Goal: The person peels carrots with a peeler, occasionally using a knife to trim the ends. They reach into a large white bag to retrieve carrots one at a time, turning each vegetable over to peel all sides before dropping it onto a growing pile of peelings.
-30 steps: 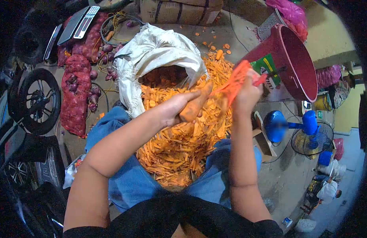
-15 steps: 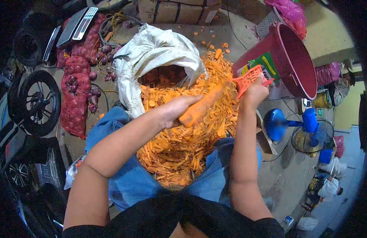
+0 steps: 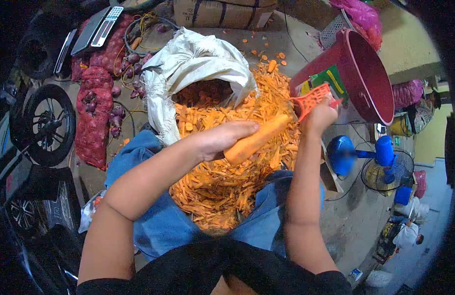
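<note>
My left hand (image 3: pixel 227 139) is wrapped round the thick end of a large orange carrot (image 3: pixel 259 140), which points up and to the right. Closed on a red peeler (image 3: pixel 313 101) is my right hand (image 3: pixel 322 118), just beyond the carrot's far tip. Whether the peeler touches the carrot I cannot tell. Beneath both hands lies a big heap of orange peelings (image 3: pixel 212 191), spreading between my knees and up to an open white sack (image 3: pixel 161 93).
A maroon tub (image 3: pixel 352 81) lies tilted at the upper right, near a blue fan (image 3: pixel 341 155). Red net bags of onions (image 3: pixel 93 128), a scale (image 3: pixel 97 32) and a motorcycle wheel (image 3: pixel 48 125) are at the left. A person (image 3: pixel 407 236) is far off at the right.
The carrot has turned slightly and its tip has dropped a little. My right hand with the peeler has shifted slightly right, away from my left hand.
</note>
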{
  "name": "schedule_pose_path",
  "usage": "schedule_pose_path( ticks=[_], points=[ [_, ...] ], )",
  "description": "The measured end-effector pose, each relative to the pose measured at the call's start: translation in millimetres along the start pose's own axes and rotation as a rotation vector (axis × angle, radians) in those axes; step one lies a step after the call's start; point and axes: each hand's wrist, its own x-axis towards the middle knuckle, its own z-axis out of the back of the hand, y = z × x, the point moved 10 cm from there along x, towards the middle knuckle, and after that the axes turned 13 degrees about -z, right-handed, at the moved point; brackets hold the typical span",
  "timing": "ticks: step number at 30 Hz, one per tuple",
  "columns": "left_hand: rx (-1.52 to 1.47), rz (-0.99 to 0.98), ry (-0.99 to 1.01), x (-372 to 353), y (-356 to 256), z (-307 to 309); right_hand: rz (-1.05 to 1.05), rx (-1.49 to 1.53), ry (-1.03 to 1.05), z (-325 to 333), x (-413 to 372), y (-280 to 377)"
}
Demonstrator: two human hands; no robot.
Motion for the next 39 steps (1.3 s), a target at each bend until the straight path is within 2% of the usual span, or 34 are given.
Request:
schedule_pose_path(
  ticks=[2,4,6,8,9,11,12,14,15,16,17,19,20,22,24,25,27,30,31,32,33,35,36,37,39],
  points=[
    [-0.093,0.046,-0.062,3.0,5.5,9.2,-0.186,0.194,0.105,-5.9,-8.2,-2.0],
    [-0.269,0.075,-0.227,4.7,9.7,20.5,-0.034,0.230,0.281,-32.6,-40.0,19.0],
    [-0.293,0.049,-0.275,6.5,5.2,23.3,0.202,0.048,0.463,-50.8,-98.6,60.1],
    [-0.369,-0.064,-0.340,10.0,-10.0,21.0,0.062,0.059,0.569,-61.9,-135.0,46.3],
    [-0.368,-0.064,-0.341,10.1,-5.7,26.4,0.062,0.060,0.570,-62.8,-132.2,45.9],
    [-0.094,-0.055,-0.151,13.4,3.9,29.3,0.180,-0.012,0.430,-54.8,-112.4,53.8],
    [-0.071,0.029,-0.144,2.7,-4.6,18.4,0.147,-0.004,0.366,-47.9,-88.4,46.6],
    [-0.043,0.018,-0.105,3.2,1.6,14.6,0.095,0.051,0.179,-25.4,-36.7,28.4],
    [-0.016,0.004,-0.068,3.3,3.6,10.5,0.171,-0.110,0.017,-8.3,-17.2,24.0],
    [-0.004,-0.104,-0.064,4.5,-3.8,5.4,0.244,-0.272,-0.147,5.8,-12.3,28.9],
    [-0.001,-0.101,-0.058,4.7,-4.1,5.1,0.243,-0.273,-0.154,9.1,-10.8,25.0],
    [-0.108,0.092,-0.171,2.0,9.3,16.4,-0.124,0.131,0.067,-3.5,-4.3,-7.4],
    [-0.139,0.064,-0.212,2.5,2.8,19.8,0.094,0.190,0.211,-18.7,-18.0,8.7],
    [-0.204,0.041,-0.229,11.2,10.5,30.3,0.291,-0.001,0.373,-43.0,-74.9,53.5],
    [-0.286,0.049,-0.281,4.2,-3.0,21.6,0.279,-0.071,0.525,-60.7,-121.8,64.9],
    [-0.286,0.049,-0.280,4.6,-0.6,21.9,0.279,-0.071,0.524,-60.8,-129.1,67.4],
    [-0.119,-0.088,-0.190,9.5,-9.3,20.8,0.278,-0.176,0.460,-59.3,-134.2,67.4],
    [-0.068,-0.013,-0.115,8.7,8.8,16.9,0.358,-0.071,0.251,-39.7,-64.2,49.0],
    [-0.065,0.038,-0.082,8.0,17.4,14.9,0.148,-0.027,0.184,-27.9,-30.7,23.4],
    [-0.042,0.019,-0.106,4.6,11.6,12.7,0.043,-0.072,0.046,-9.7,-1.8,-0.1],
    [-0.040,0.022,-0.102,3.3,10.0,11.7,0.041,-0.072,0.041,-4.3,2.3,0.4],
    [-0.078,0.121,-0.069,-0.3,14.4,10.0,-0.127,0.010,0.000,6.0,10.2,-12.8],
    [-0.078,0.116,-0.069,1.3,13.0,13.3,-0.016,0.110,0.065,-3.3,-1.1,3.5],
    [-0.156,0.066,-0.116,4.7,9.2,20.7,-0.013,0.111,0.071,-7.5,-17.3,16.7],
    [-0.237,0.018,-0.170,8.3,6.8,31.1,0.009,0.075,0.297,-32.5,-59.1,44.5]
  ],
)
